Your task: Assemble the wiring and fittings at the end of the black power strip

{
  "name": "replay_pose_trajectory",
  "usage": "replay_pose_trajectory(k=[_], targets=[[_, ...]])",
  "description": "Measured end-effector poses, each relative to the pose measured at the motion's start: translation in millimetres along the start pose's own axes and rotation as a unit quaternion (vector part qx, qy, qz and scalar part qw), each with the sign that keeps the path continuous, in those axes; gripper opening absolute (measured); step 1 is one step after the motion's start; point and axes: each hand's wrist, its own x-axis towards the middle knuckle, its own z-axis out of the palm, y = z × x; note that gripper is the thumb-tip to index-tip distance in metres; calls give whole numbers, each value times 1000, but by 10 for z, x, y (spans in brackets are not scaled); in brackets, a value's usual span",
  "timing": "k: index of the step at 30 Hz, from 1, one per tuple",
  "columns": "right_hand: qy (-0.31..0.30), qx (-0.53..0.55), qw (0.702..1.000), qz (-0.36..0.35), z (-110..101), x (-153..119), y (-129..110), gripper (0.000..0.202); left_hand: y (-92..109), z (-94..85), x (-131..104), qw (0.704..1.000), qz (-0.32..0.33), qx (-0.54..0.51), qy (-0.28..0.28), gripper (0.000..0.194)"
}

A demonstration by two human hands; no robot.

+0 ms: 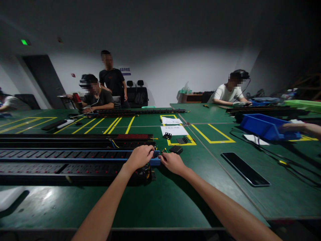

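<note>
A long blue-edged power strip (95, 156) lies across other strips on the green table, with a row of black sockets and red dots. My left hand (140, 156) is closed over its right end, fingers curled down on the blue housing. At the tip of that end, my right hand (173, 163) is closed, thumb and forefinger pinched together; what they hold is hidden. Yellow-green wire ends (164, 150) show beside the right fingertips. A black strip (82, 169) lies on the near side. Just beyond the right hand sits a small black block (176, 149).
Black brackets (182, 139) and paper sheets (174, 130) lie farther back. To the right are a tablet-like device (244, 169), black cables (265, 155) and a blue bin (263, 126), with another person's hand (292, 128) at it. Several people are around the table.
</note>
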Motion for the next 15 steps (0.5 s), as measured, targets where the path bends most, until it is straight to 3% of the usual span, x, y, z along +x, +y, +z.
replay_pose_trajectory(k=[15], targets=[[-2,1,1000,4,18,8,0,43,-1,6,-1,1000,-2,0,-1,24]])
